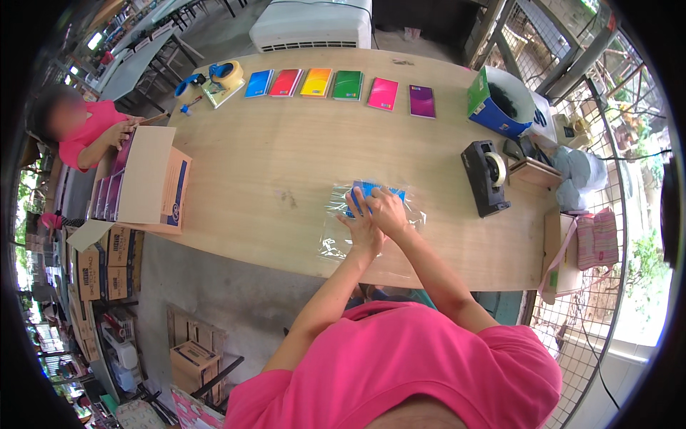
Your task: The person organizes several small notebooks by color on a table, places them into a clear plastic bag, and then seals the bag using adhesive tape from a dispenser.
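A blue notebook (399, 194) lies on a sheet of clear plastic film (336, 227) near the front of the table. With its fingers spread, my left hand (364, 230) presses flat on the notebook's left part and the film. My right hand (388, 213) sits close beside it over the notebook, its fingers bent and pressed together. Whatever is between those right fingers is hidden. Along the far side stands a row of notebooks: a blue one (259, 84), a red one (286, 83), a yellow one (316, 82), a green one (347, 85), a pink one (383, 94) and a purple one (421, 101).
A black tape dispenser (484, 179) and a blue-green box (493, 107) stand at the right. Tape rolls (226, 70) lie far left. An open carton (150, 179) holds purple packs at the left edge, where another person (86, 129) reaches into it.
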A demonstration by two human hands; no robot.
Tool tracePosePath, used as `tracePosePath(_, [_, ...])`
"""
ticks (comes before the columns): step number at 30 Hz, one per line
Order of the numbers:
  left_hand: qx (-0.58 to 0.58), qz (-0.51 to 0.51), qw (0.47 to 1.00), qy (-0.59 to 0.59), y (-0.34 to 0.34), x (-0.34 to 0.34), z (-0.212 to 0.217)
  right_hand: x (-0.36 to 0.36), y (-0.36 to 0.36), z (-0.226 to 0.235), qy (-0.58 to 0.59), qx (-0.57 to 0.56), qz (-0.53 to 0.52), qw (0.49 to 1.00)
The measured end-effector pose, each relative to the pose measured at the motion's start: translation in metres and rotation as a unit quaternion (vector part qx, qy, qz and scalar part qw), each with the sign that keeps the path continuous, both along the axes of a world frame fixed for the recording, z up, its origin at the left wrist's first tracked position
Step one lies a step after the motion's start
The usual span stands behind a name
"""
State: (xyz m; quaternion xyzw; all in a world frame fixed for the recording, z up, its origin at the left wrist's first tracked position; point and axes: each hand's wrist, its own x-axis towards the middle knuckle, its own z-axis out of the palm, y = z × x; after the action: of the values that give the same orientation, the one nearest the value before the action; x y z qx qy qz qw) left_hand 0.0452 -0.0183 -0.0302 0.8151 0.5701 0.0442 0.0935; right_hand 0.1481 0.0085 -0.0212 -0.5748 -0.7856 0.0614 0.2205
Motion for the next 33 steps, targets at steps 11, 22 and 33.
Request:
tracePosePath(11, [-0.050,0.015,0.902,-0.428,0.059,-0.079,0.037,0.007,-0.056,0.004,-0.077,0.008,-0.047,0.996])
tracePosePath(22, [0.054,-0.367,0.880,-0.296,0.112,-0.036,0.079,0.016,-0.060,-0.007,-0.025,-0.003,-0.058,0.998])
tracePosePath(33, [0.130,-0.280,0.945,-0.105,0.059,-0.081,0.005,0.012,-0.070,-0.021,0.054,0.086,-0.046,0.994])
